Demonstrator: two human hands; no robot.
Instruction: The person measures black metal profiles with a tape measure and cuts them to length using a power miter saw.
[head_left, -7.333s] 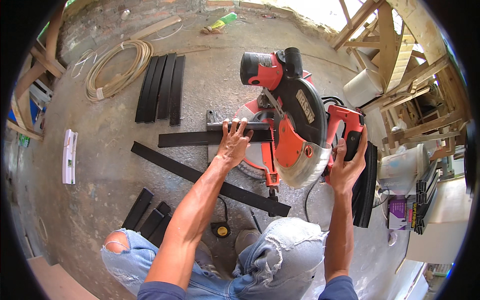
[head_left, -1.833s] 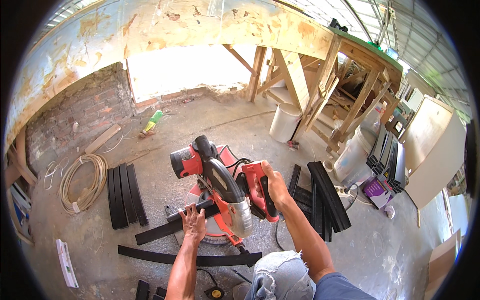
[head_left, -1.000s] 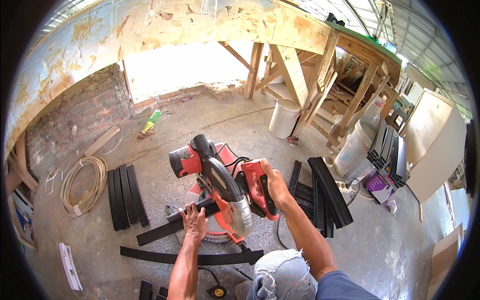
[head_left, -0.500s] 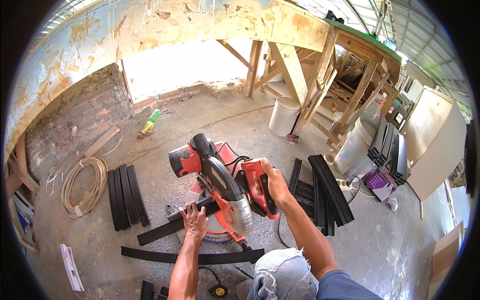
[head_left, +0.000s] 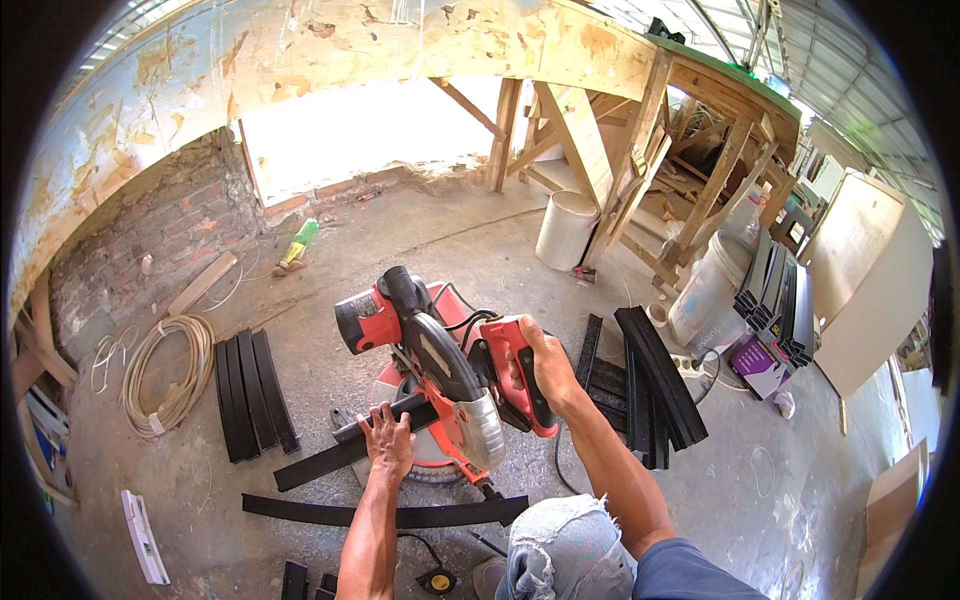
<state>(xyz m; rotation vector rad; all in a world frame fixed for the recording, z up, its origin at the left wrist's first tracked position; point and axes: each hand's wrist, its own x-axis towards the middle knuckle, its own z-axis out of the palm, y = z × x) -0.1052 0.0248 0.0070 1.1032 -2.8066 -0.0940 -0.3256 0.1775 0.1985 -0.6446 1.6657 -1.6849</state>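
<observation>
The left hand (head_left: 388,440) is laid with its fingers spread over a black strip (head_left: 318,465) and the fence (head_left: 350,433) at lower centre; the red handle (head_left: 506,345) of the miter saw (head_left: 440,360) is wrapped by the right hand (head_left: 545,365). Whether the trigger is pressed cannot be told. The strip is set across the saw's base, reaching leftward. Were it pressed unevenly, it could be twisted by the blade, and the left fingers, being near the blade guard (head_left: 482,437), could be endangered. The left forearm is raised almost upright from the lower edge; the right is slanted up leftward. Below, a loose strip (head_left: 380,514) is seen; four strips (head_left: 255,395) are lined up at left.
</observation>
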